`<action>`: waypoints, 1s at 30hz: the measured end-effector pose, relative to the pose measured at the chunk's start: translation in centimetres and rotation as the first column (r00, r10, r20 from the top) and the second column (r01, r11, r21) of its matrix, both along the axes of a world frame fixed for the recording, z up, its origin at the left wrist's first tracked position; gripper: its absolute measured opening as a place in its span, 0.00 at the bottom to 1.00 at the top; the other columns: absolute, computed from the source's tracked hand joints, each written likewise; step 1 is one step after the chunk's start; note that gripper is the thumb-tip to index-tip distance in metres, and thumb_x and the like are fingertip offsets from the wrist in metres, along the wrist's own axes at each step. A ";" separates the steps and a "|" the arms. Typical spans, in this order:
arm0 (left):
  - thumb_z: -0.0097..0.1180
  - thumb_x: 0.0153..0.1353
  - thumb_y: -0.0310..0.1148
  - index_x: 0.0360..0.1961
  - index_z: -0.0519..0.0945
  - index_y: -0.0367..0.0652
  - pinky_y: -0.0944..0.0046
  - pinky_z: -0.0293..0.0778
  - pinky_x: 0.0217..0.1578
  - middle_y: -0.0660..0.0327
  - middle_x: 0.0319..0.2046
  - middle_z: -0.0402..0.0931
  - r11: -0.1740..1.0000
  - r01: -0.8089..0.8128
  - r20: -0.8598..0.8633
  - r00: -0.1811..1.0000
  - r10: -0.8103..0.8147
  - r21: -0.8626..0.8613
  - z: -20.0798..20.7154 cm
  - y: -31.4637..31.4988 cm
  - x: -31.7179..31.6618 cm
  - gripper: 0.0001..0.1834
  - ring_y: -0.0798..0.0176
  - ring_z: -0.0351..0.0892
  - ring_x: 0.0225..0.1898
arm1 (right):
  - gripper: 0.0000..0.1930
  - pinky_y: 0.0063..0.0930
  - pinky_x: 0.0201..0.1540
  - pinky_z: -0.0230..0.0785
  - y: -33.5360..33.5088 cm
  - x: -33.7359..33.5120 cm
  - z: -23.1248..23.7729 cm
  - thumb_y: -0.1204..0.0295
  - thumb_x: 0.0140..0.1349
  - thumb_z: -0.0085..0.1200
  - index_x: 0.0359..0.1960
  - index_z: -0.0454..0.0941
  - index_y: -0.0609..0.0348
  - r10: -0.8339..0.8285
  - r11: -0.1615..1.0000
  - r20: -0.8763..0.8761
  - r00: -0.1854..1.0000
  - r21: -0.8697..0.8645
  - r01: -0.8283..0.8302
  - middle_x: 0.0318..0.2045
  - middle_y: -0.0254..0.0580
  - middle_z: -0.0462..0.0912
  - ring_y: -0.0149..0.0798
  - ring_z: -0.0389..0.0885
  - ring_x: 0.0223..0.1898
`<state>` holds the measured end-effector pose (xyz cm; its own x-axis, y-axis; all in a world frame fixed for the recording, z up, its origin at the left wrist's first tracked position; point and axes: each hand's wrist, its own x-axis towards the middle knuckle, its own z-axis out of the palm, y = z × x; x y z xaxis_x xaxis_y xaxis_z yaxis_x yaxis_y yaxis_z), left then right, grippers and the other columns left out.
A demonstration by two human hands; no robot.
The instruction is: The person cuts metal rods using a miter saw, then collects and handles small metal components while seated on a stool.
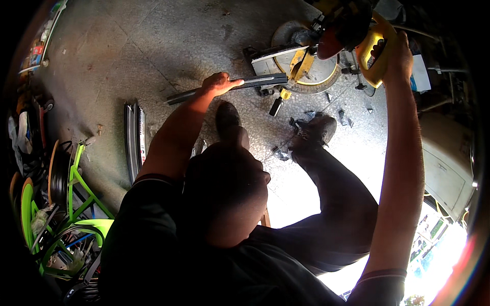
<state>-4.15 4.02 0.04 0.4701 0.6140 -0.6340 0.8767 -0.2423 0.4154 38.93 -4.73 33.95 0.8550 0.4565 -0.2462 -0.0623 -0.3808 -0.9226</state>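
Note:
My left hand [218, 84] is closed around a long dark profile bar [265, 80], its thumb stretched along the top. The bar's right end lies against the fence side of a yellow and black miter saw [308, 66] on the floor. At the upper right, my right hand [399, 60] wraps around the saw's yellow D-shaped handle [376, 77]. The saw head is raised above the round turntable, and its dark upper parts hide much of the blade. A small yellow and black clamp-like knob [279, 101] sticks out at the saw's front.
Black offcuts [343, 117] are scattered around my right shoe [321, 129]. More long dark profiles [133, 135] lie at the left. Beyond them is a cluttered pile with bright green frames [76, 188] and reels. A pale cabinet [446, 163] stands at the right.

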 end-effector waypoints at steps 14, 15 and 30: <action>0.59 0.58 0.74 0.35 0.84 0.33 0.49 0.77 0.43 0.42 0.34 0.84 0.999 -0.014 0.143 0.990 0.007 0.044 -0.3 -1.1 3.3 0.43 0.43 0.85 0.41 | 0.30 0.33 0.31 0.80 -0.4 -1.3 1.1 0.49 0.73 0.41 0.51 0.81 0.68 -0.017 0.998 0.033 0.999 -0.061 0.019 0.33 0.48 0.87 0.41 0.87 0.25; 0.59 0.58 0.74 0.35 0.84 0.33 0.49 0.77 0.43 0.41 0.35 0.84 0.998 -0.023 0.150 0.989 0.014 0.057 -0.4 -1.2 3.3 0.43 0.43 0.85 0.41 | 0.29 0.34 0.32 0.80 -0.3 -1.3 1.0 0.49 0.73 0.42 0.51 0.81 0.66 -0.012 0.998 0.031 0.999 -0.057 0.014 0.33 0.48 0.87 0.41 0.88 0.26; 0.57 0.61 0.71 0.47 0.85 0.40 0.47 0.78 0.53 0.45 0.47 0.85 0.996 -0.084 0.197 0.977 0.079 0.018 1.3 -2.7 2.4 0.39 0.40 0.84 0.52 | 0.22 0.28 0.35 0.75 -0.9 1.0 -0.6 0.47 0.74 0.49 0.48 0.80 0.54 0.062 0.997 -0.046 0.997 0.044 -0.060 0.34 0.34 0.82 0.31 0.80 0.31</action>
